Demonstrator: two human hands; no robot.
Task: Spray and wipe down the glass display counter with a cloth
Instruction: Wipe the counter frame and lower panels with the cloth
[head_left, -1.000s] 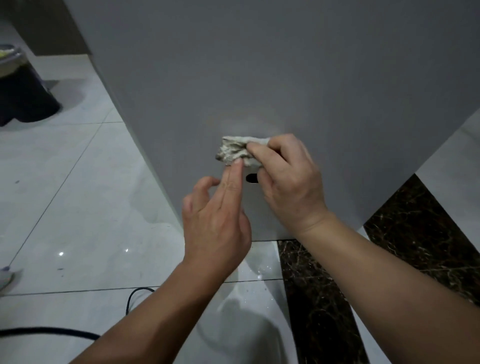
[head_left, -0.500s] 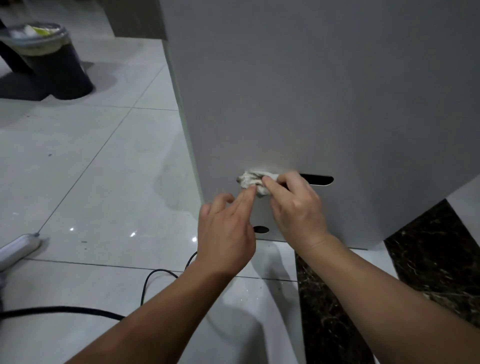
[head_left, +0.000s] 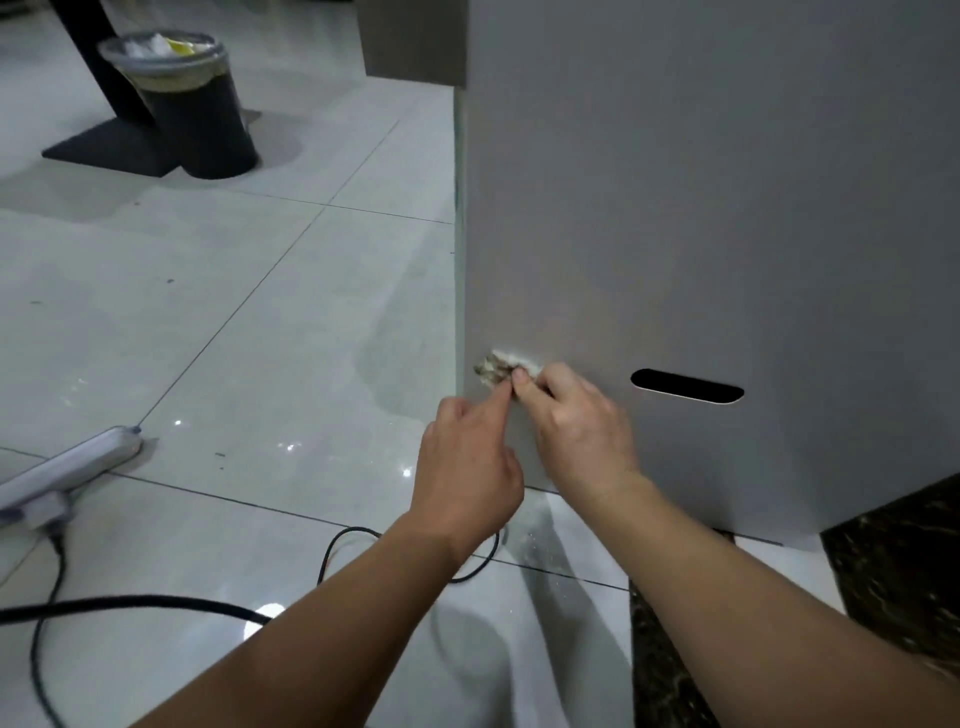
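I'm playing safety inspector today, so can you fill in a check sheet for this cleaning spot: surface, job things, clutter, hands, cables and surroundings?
Surface: grey panel with a dark slot low down.
Job's things: crumpled cloth against the panel near its left edge; no spray bottle seen.
Clutter: bin with rubbish in it, standing on the floor far left.
Hands: right hand pinches the cloth; left hand touches it with its forefinger.
Cables: black cable loops across the floor; power strip lies at left.
Surroundings: shiny pale floor tiles; dark marble strip at right.
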